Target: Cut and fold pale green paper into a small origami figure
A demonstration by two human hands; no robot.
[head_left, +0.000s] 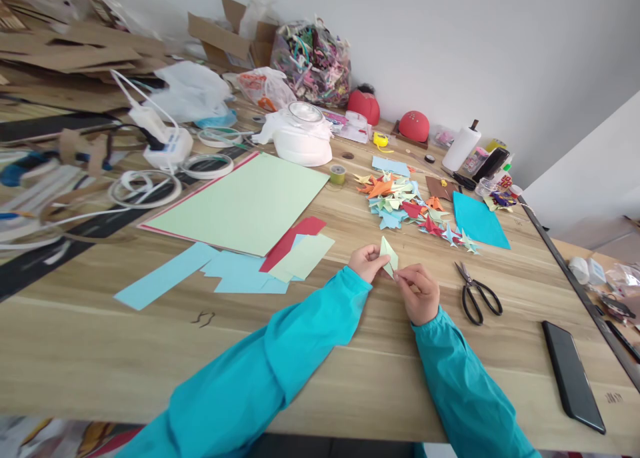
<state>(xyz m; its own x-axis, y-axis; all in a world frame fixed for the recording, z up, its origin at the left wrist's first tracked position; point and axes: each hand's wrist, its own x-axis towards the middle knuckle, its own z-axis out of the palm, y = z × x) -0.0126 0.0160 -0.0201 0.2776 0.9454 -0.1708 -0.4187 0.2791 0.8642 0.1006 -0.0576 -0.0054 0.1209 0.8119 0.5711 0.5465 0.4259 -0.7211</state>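
Between both hands is a small pale green folded paper [389, 253], a slim diamond standing on its point above the table. My left hand [369, 263] is closed, with thumb and fingers pinching the diamond's left side. My right hand [419, 293] is closed too, its thumb and finger pinching the lower right tip. Beyond the hands lies a pile of folded paper cranes [400, 201] in orange, red, blue and pale green. Black-handled scissors [474, 293] lie with slightly parted blades to the right of my right hand.
At left are large pale green sheets [245, 201] and cut blue strips [167, 275]. A phone [573, 375] lies near the right edge, a turquoise cloth-like sheet [481, 219] behind the scissors. White cables [145, 190], a power strip [169, 148] and bags [313, 61] crowd the back left.
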